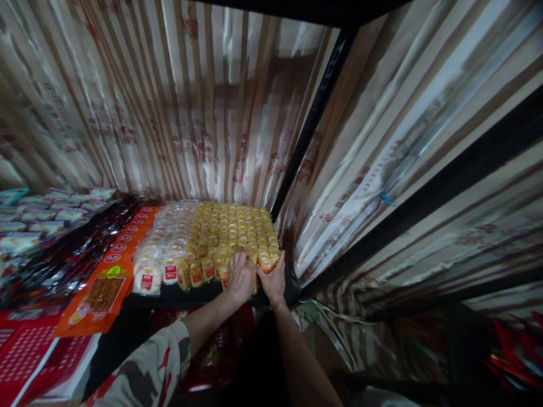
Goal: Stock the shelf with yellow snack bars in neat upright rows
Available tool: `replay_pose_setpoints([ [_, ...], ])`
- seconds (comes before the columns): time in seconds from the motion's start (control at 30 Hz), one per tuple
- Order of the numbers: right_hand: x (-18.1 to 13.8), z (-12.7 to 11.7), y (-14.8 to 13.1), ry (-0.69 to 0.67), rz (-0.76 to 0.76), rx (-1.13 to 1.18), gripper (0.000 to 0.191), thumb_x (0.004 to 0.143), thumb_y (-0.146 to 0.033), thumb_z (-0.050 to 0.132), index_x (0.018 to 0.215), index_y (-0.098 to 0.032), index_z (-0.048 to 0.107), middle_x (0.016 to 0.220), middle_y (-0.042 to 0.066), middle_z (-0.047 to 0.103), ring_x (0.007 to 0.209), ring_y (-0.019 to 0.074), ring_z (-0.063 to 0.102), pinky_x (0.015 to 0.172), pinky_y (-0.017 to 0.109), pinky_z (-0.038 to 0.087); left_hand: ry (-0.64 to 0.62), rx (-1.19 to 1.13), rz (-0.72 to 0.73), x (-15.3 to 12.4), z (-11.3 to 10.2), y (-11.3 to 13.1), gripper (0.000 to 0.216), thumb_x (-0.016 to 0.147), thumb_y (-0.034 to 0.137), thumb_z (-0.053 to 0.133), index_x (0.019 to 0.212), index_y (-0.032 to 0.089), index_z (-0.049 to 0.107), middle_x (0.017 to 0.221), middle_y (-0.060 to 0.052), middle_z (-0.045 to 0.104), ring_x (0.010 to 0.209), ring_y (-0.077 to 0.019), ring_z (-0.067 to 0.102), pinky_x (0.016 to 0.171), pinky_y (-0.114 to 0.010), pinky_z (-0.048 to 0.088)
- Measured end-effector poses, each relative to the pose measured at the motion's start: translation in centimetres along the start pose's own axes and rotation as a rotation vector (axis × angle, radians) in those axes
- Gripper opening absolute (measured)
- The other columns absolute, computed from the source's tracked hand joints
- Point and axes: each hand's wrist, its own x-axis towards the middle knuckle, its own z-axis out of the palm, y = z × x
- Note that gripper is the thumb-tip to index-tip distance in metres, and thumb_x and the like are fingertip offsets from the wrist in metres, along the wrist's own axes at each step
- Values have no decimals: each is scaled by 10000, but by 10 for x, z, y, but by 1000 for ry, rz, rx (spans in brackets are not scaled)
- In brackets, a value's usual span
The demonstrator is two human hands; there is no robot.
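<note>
Rows of small yellow-wrapped snack packets (231, 226) stand packed together on a dark shelf. My left hand (241, 277) is at their front edge, its fingers bent against the packets and partly hiding them. At the right front corner, my right hand (274, 282) has its thumb and fingers on either side of several yellow packets. Both hands are close together, and the packets' lower parts are hidden behind them. Left of the yellow rows lie rows of clear-wrapped white snack packets (163, 243) with red labels.
Orange snack bags (108, 291), dark shiny packets (80, 243) and white packets (55, 215) lie farther left. A red perforated basket (38, 350) is at lower left. Black metal posts (316, 121) and a slanting bar (407, 215) frame the corner; striped plastic sheeting (139, 96) hangs behind.
</note>
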Motion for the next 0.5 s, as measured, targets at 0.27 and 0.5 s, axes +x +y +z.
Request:
replay_pose_setpoints([
  [0.27,0,-2,-1,8,-31,-4,932,680,-397,577,1421,-69,117,1431,218,300,1302,313,331,1041,442,317,30,-136,-59,4,-15,-4,133,878,169,392,826,184,513,877,-62,566,869,-199,522,796,-333,439],
  [0.5,-2,-4,-4,7,-17,4,910,693,-432,578,1418,-91,147,1427,205,311,1295,322,342,1036,454,325,112,-629,-278,39,-28,-7,132,896,261,327,872,204,444,841,-13,561,582,-126,581,519,-249,464],
])
